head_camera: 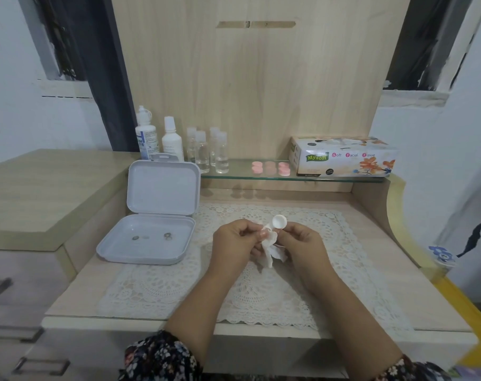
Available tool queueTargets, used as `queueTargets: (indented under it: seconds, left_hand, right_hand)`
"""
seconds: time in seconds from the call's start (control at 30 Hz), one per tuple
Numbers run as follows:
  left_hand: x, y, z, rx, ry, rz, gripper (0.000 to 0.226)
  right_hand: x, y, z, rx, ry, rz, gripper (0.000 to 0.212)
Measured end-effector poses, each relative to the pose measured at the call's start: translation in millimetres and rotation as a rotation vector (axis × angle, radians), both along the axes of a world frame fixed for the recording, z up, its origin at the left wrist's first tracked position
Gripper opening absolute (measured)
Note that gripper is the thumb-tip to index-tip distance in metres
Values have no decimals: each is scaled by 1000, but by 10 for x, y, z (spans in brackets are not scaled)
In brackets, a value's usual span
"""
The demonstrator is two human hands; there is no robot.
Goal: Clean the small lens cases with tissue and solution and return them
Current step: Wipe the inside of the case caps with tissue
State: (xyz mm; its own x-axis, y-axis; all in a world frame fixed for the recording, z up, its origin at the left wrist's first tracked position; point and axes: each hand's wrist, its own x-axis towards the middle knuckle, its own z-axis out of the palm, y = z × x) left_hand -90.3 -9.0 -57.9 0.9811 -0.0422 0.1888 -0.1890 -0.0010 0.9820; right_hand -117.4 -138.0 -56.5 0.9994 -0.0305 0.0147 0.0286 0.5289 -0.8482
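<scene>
Your left hand (238, 240) is curled around a crumpled tissue (271, 250), pinching it at the top while the loose end hangs down between your palms. Your right hand (302, 242) pinches a small white lens case (279, 221) by its lower edge — the round cup stands just above the fingertips, touching the tissue. Both hands hover over the lace mat (261, 292), near its far half; bare mat lies in front of your wrists, toward the desk's near edge. To the left, an open grey box (148, 239) rests half on the mat, lid up, with a few small dark bits in its tray. On the glass shelf (244, 176) stand two white bottles (159, 138), clear vials (209, 149), pink cases (271, 168) and a tissue box (343, 156).
</scene>
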Motion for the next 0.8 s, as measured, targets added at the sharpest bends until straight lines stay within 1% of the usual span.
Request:
queueTargets:
  seconds: [0.07,0.2,0.3,0.37,0.43,0.47,0.53,0.6,0.67,0.73,0.8]
  left_hand:
    - [-3,0,1,12,3,2,6]
    - [10,-6,-20,42,2,14,16]
    - [40,5,-49,29,-17,21,16]
    - [59,34,-69,-6,-58,76,16]
    - [68,65,-78,-1,-159,197,17]
    - [67,76,-78,25,-237,248,17]
    - [43,66,-82,90,-386,259,15]
    - [20,29,-101,183,-483,198,15]
    - [16,3,-135,323,-567,140,22]
    - [35,-1,-172,429,-600,117,28]
    - [45,11,-177,472,-598,112,31]
  right_hand:
    - [-4,-5,3,-20,14,-6,20]
    - [-3,-13,2,-5,2,4,17]
    - [-4,-12,3,21,5,-51,15]
    - [0,-18,8,46,16,-112,12]
    - [15,-15,-2,35,29,-132,11]
    - [23,-7,-11,19,30,-122,13]
    - [30,16,-28,-53,22,-92,14]
    - [33,28,-42,-164,9,-79,19]
    - [38,23,-70,-188,-13,-66,26]
    - [34,11,-86,-232,-25,-66,27]
    - [29,4,-99,-285,-17,-63,28]
